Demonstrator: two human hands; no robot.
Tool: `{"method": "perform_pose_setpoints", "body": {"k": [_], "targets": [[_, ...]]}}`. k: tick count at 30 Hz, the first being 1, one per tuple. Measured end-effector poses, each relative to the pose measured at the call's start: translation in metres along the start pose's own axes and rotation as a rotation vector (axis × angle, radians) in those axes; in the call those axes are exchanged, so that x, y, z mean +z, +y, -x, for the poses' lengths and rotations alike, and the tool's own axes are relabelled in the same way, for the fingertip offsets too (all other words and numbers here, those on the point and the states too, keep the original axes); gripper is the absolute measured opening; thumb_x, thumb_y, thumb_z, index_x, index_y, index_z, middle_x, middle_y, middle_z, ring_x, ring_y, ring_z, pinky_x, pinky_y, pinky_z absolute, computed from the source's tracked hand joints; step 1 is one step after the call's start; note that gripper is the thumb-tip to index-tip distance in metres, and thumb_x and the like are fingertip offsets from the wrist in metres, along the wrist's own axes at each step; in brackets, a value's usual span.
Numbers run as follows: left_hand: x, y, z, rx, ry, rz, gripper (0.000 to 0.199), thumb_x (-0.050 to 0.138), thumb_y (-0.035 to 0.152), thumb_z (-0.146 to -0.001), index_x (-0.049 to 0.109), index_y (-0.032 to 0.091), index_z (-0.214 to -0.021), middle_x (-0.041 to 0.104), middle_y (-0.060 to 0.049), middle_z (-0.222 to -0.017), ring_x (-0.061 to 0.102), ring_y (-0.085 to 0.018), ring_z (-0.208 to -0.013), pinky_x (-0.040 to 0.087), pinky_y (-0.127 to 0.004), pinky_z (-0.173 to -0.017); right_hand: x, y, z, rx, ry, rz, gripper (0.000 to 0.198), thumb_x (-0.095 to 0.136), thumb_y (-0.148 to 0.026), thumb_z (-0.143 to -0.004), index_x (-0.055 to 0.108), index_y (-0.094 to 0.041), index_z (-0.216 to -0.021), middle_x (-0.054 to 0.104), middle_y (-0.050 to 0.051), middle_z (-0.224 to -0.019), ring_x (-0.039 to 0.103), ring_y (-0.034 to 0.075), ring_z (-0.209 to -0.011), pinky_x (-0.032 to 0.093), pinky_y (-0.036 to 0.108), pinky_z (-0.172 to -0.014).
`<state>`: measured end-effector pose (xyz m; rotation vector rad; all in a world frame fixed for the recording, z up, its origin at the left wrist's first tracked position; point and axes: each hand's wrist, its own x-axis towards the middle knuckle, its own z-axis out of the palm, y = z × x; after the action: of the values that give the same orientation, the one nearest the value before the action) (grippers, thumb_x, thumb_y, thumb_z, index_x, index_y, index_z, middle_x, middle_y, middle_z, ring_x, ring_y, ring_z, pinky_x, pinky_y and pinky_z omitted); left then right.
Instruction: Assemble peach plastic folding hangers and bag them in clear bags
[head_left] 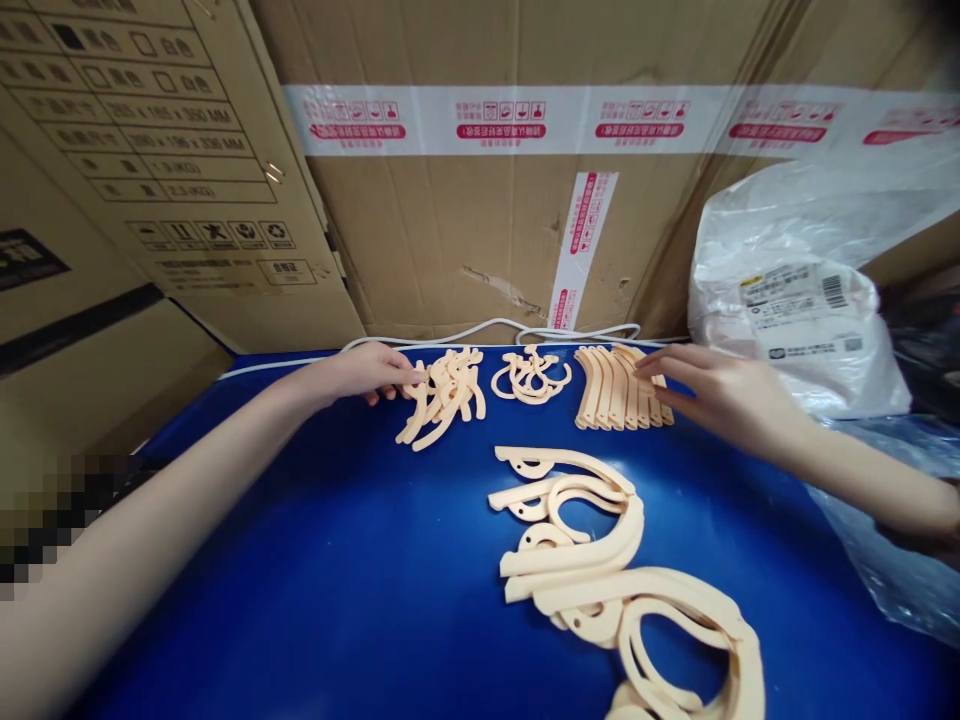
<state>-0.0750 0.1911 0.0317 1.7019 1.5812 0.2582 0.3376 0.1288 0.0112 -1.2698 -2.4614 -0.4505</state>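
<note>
My left hand (371, 372) reaches to the left pile of beige plastic hanger arms (448, 392), thumb and forefinger pinched on an arm at its near side. At the right, my right hand (731, 392) has its fingertips closed on a beige hanger arm (643, 378) lying over a neat row of hanger arms (611, 400). Between the two sits a small heap of beige hanger hooks (531, 378). Closer to me, several folded travel hangers (585, 570) with hooks attached lie in an overlapping line; the nearest is cut off by the frame's bottom edge.
All this lies on a blue table surface (315, 570). Cardboard boxes (450, 230) wall off the back and left, with a white cable (487, 328) along their foot. A white plastic parcel bag (795, 300) and clear plastic film (892, 560) occupy the right side.
</note>
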Motion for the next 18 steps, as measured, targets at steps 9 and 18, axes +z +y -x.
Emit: {"method": "perform_pose_setpoints", "body": {"k": [9, 18], "targets": [[0.013, 0.012, -0.003, -0.007, 0.158, -0.003, 0.045, 0.079, 0.054, -0.059, 0.055, 0.019, -0.072, 0.058, 0.0, -0.061, 0.053, -0.014, -0.055, 0.045, -0.023, -0.041, 0.012, -0.006, 0.014, -0.105, -0.043, -0.008, 0.024, 0.044, -0.02, -0.098, 0.067, -0.019, -0.105, 0.071, 0.008, -0.114, 0.071, 0.022, -0.093, 0.056, 0.032, -0.066], [0.014, 0.007, -0.005, -0.048, 0.202, -0.108, 0.04, 0.07, 0.054, -0.071, 0.051, 0.02, -0.063, 0.058, -0.002, -0.056, 0.059, -0.017, -0.052, 0.047, -0.029, -0.045, 0.009, -0.017, 0.013, -0.13, -0.015, -0.03, 0.022, 0.045, -0.021, -0.099, 0.066, -0.015, -0.103, 0.071, 0.01, -0.109, 0.072, 0.021, -0.089, 0.058, 0.03, -0.065]]}}
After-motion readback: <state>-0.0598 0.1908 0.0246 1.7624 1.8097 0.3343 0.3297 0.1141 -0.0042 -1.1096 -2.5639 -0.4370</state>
